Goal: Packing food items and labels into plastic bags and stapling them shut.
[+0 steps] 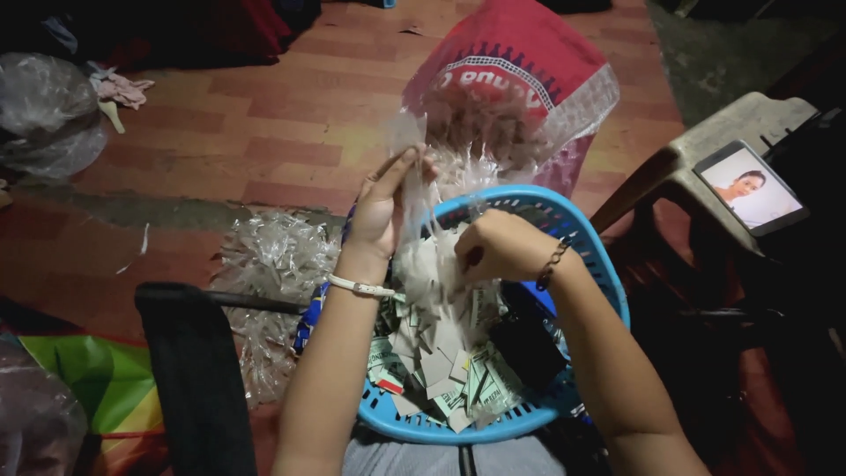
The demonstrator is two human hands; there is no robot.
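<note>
A round blue plastic basket [608,273] rests on my lap, filled with several small white and green paper cards [445,375]. My left hand [383,207] is raised over the basket's far rim, fingers pinching the top of a clear plastic wrapper [414,181]. My right hand [498,247] is closed on the lower part of the same wrapper, just above the cards. A white band circles my left wrist and a dark beaded bracelet my right.
A red-and-clear sack [520,79] of crumpled plastic stands behind the basket. A heap of clear wrappers [273,264] lies on the tiled floor at left. A phone [749,187] with a lit screen rests on a plastic stool [705,141] at right. A dark strap [198,370] crosses lower left.
</note>
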